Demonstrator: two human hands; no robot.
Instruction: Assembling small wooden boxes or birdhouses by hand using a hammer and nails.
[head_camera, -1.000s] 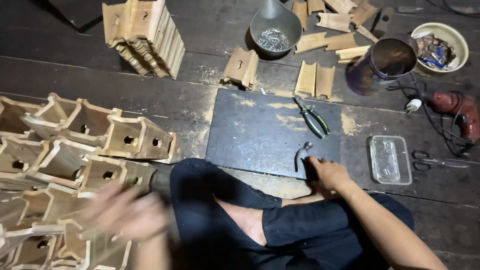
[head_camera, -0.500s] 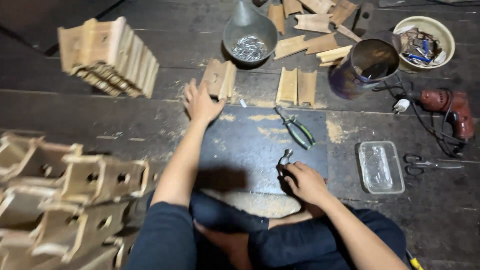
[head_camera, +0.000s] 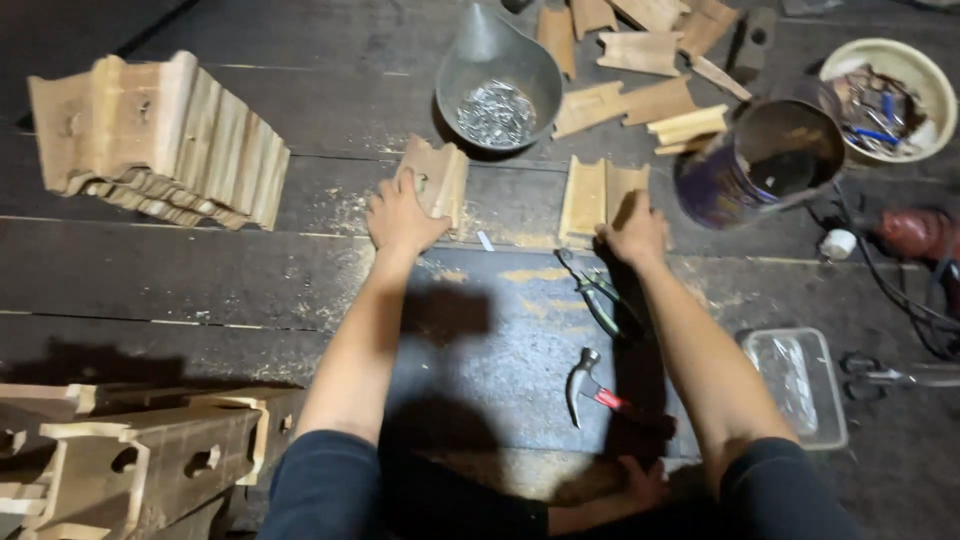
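My left hand grips a small stack of notched wooden pieces lying on the dark plank floor. Over to the right, my right hand holds the lower edge of another pair of grooved wooden pieces. Both arms reach forward over a dark mat. A hammer with a red handle lies free on that mat, below green-handled pliers. Just beyond the left pieces stands a metal bowl of nails.
A big stack of wooden parts lies far left, and assembled wooden boxes at the bottom left. On the right are a purple can, a clear plastic tray, scissors, a red drill and a cream bowl.
My right hand has let go of the hammer, now lying on the mat, and reached forward to the right wooden pieces. My left hand stays at the left pieces.
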